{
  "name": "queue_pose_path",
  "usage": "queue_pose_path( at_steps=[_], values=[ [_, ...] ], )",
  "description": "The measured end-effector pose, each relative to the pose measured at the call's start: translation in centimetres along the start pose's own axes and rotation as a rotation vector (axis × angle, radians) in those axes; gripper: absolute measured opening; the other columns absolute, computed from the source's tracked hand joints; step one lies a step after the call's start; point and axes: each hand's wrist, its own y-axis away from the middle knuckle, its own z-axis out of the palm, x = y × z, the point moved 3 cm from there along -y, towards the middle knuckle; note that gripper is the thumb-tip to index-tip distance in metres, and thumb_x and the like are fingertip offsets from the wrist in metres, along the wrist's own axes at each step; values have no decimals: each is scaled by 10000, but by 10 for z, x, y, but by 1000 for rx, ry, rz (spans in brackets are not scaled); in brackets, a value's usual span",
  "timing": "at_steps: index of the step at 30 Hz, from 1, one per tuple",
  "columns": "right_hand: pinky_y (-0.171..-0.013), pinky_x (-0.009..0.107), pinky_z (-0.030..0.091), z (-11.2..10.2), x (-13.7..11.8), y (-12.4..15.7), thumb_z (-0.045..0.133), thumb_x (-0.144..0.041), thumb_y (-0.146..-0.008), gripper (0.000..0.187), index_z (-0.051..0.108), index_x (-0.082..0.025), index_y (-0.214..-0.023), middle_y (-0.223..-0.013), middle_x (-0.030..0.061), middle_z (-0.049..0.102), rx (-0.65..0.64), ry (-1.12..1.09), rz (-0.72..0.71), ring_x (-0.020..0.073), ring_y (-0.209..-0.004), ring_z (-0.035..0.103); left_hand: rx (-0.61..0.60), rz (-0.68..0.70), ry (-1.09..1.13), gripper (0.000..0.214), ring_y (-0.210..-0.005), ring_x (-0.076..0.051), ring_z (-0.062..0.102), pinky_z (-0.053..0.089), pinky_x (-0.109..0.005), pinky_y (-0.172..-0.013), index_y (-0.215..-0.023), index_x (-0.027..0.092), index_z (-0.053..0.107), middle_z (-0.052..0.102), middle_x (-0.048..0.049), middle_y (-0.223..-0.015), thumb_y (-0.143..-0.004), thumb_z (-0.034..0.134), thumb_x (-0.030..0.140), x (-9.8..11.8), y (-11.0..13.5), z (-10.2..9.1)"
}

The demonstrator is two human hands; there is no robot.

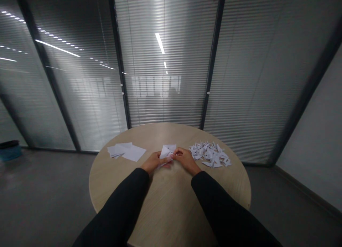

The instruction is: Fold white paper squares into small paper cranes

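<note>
Over the middle of a round wooden table [165,204], a creased white sheet of paper [166,150] is held between my two hands. My left hand [154,161] grips its left and lower side, with some fingers beneath it. At the right edge of the sheet, my right hand [185,158] pinches with thumb and fingertips. To the left lie several flat white paper sheets [133,153], loosely overlapping. Close to the right hand spreads a heap of small folded paper pieces [211,154], many with pointed ends.
Behind the table stands a glass partition with closed blinds [165,104] and dark frames. A blue bin [10,151] sits on the grey floor at the far left. A white wall [312,140] rises on the right.
</note>
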Motion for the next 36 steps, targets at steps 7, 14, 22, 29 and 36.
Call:
queue_pose_path(
  at_steps=[7, 14, 22, 29, 36],
  values=[
    [-555, 244, 388, 0, -4, 1, 667, -387, -654, 241, 555, -173, -659, -594, -25, 559, 38, 33, -41, 126, -566, 521, 59, -65, -65, 415, -640, -165, 637, 501, -311, -708, -807, 59, 651, 683, -86, -707, -493, 816, 275, 4, 4, 4],
    [-669, 307, 478, 5, -7, 2, 722, -311, -587, 685, 370, -217, -1168, -793, -2, 631, 18, -184, 32, 168, -709, 621, 41, -72, -64, 425, -615, -186, 637, 493, -312, -636, -808, 58, 647, 680, -97, -692, -507, 808, 310, 1, 3, 2],
    [-638, 303, 494, 8, -12, 5, 709, -264, -597, 771, 340, -186, -1269, -791, 22, 651, 23, -255, 61, 175, -690, 629, -32, -70, -117, 477, -640, -199, 645, 491, -309, -611, -829, 45, 645, 680, -128, -726, -496, 806, 346, 3, 7, 9],
    [-626, 279, 489, 7, -13, 7, 681, -256, -637, 530, 485, -182, -1124, -792, 29, 652, 38, -207, 30, 167, -695, 623, 44, -23, -136, 487, -637, -196, 645, 499, -283, -573, -866, 58, 660, 680, -111, -740, -541, 768, 404, 1, 5, 5],
    [-703, 340, 510, 9, -11, 5, 705, -276, -609, 594, 453, -186, -1140, -852, 46, 678, -23, -243, 38, 188, -756, 649, 92, 0, -147, 442, -647, -193, 644, 497, -268, -583, -850, 63, 678, 684, -99, -706, -588, 740, 414, 1, 5, 1]
  ],
)
